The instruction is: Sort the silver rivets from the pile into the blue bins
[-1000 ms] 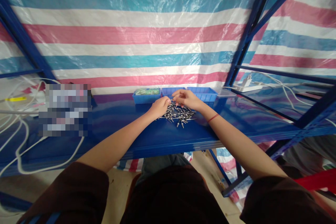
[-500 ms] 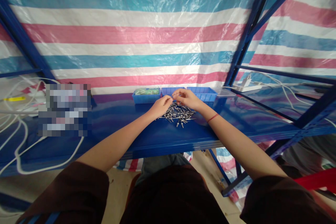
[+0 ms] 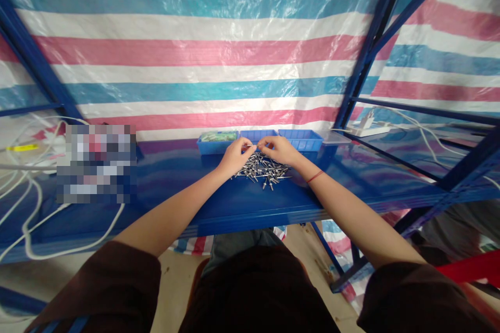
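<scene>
Hands have shifted slightly, close together by metal pins.

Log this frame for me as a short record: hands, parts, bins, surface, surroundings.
left hand: left hand, fingertips close to the right hand's, over the pile's far edge
right hand: right hand, fingers bent in toward the left
between fingertips: something thin; too small to identify
parts: pile of thin metal pieces, loose
bins: three blue, in a row behind the pile; left bin holds pale green items
surface: blue tabletop
surroundings: striped sheet behind; white cable at left
</scene>
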The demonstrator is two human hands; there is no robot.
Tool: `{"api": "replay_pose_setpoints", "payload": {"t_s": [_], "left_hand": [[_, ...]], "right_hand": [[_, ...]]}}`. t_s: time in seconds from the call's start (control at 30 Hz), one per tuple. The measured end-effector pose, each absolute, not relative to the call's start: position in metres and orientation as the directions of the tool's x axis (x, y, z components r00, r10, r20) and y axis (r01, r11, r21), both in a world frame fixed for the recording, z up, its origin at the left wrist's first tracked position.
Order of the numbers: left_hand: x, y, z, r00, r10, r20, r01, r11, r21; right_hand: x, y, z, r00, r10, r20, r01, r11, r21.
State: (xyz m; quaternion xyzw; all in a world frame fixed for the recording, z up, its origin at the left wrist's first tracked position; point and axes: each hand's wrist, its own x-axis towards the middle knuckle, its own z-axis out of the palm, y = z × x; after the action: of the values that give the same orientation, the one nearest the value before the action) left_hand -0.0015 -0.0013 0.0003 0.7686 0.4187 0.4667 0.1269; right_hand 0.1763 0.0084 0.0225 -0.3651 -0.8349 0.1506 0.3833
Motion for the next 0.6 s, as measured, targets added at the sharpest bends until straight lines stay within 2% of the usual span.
{"api": "replay_pose_setpoints", "payload": {"t_s": [0.13, 0.23, 0.33, 0.47, 0.53, 0.6], "left_hand": [[-0.001, -0.002, -0.002, 0.239, 0.781, 0.578, 0.58, -0.592, 0.56], [-0.002, -0.004, -0.002, 0.305, 0.778, 0.55, 0.655, -0.59, 0.472], [-0.004, -0.006, -0.002, 0.369, 0.778, 0.509, 0.713, -0.588, 0.381], [-0.004, -0.01, 0.001, 0.416, 0.808, 0.418, 0.76, -0.561, 0.328], [-0.004, -0.013, 0.002, 0.436, 0.819, 0.372, 0.77, -0.554, 0.316], [-0.003, -0.014, 0.003, 0.457, 0.82, 0.344, 0.775, -0.557, 0.297]], "right_hand": [[0.176, 0.015, 0.022, -0.259, 0.852, 0.455, 0.428, 0.524, -0.736], [0.181, 0.02, 0.025, 0.033, 0.928, 0.372, 0.235, 0.355, -0.905], [0.193, 0.023, 0.03, 0.255, 0.941, 0.224, 0.005, 0.23, -0.973], [0.204, 0.024, 0.034, 0.266, 0.961, 0.078, -0.072, 0.1, -0.992], [0.203, 0.024, 0.033, 0.211, 0.973, 0.098, -0.016, 0.104, -0.994], [0.199, 0.023, 0.03, 0.118, 0.974, 0.193, 0.139, 0.177, -0.974]]}}
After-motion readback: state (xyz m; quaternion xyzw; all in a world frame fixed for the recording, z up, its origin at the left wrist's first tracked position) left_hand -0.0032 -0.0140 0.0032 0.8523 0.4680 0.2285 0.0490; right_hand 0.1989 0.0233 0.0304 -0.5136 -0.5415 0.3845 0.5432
